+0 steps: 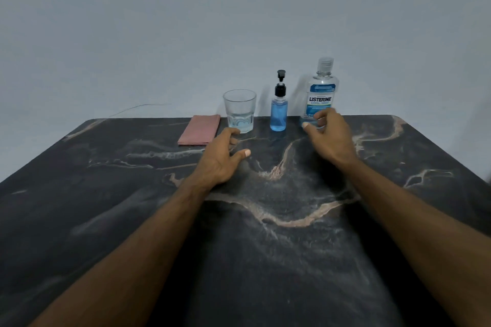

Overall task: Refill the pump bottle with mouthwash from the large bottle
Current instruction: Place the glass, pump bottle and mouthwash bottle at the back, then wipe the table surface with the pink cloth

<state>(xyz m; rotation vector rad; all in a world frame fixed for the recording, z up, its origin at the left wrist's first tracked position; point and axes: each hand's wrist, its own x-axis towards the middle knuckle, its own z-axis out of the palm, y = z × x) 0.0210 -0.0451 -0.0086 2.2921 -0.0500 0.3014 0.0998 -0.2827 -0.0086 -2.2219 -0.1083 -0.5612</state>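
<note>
Pump bottle (278, 111): stands upright at the far edge of the bench (265, 247), between the glass (240, 110) and the large bottle (320, 93); black pump on, blue liquid most of the way up.
Large bottle: upright, cap on, just right of the pump bottle, so I judge nothing is poured yet.
Right hand (328, 138): my fingers curve loosely at the large bottle's base; whether they touch it I cannot tell, they cover that part.
Left hand (221, 158): relaxed, part open, holding nothing, near the glass's foot.
Glass: a little clear liquid inside.
Pink cloth (199, 133): folded, left of the glass, probably for spills.
Hard to see: the label's small print.
</note>
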